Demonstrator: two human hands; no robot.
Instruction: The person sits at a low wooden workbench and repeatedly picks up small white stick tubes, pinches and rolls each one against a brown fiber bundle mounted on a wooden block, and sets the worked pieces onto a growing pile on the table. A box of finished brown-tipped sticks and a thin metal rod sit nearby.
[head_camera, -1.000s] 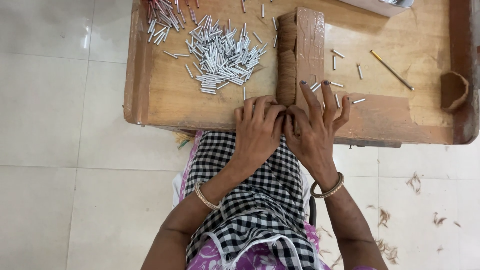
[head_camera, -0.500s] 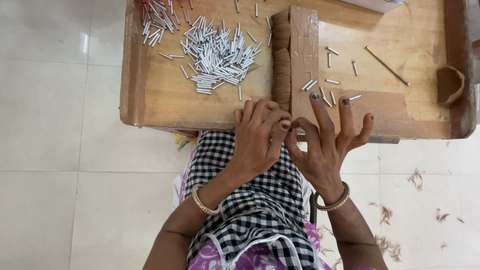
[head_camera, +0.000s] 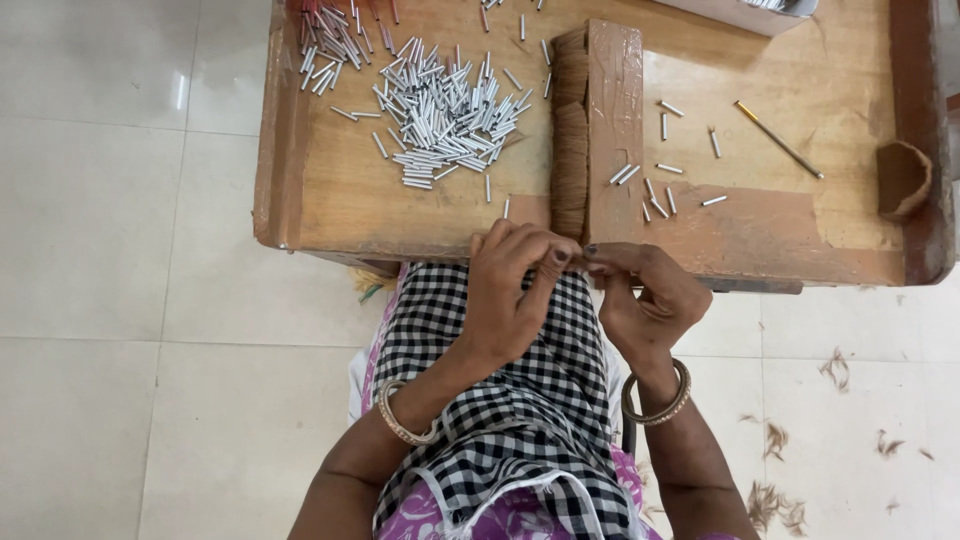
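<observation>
My left hand (head_camera: 510, 295) and my right hand (head_camera: 645, 300) meet fingertip to fingertip just off the front edge of a low wooden table (head_camera: 420, 215), above my checked lap. Both pinch a thin tuft of brown fibres (head_camera: 578, 260), which barely shows between the fingers. Straight ahead of them a stack of brown fibres (head_camera: 570, 130) lies against an upright wooden block (head_camera: 614, 110). A pile of short silver metal tubes (head_camera: 440, 120) lies to the left of the stack. A few loose tubes (head_camera: 660, 195) lie to the right of the block.
A thin stick with a gold end (head_camera: 780, 140) lies on the table's right half, and a curved brown piece (head_camera: 903, 178) sits by the raised right rim. Red-tipped tubes (head_camera: 325, 30) lie at the far left corner. Fibre scraps (head_camera: 770, 500) litter the tiled floor on the right.
Both hands pulled back from the near end of the fibre stack toward my lap. The right hand's spread fingers closed, and the fingertips of both hands now pinch together.
</observation>
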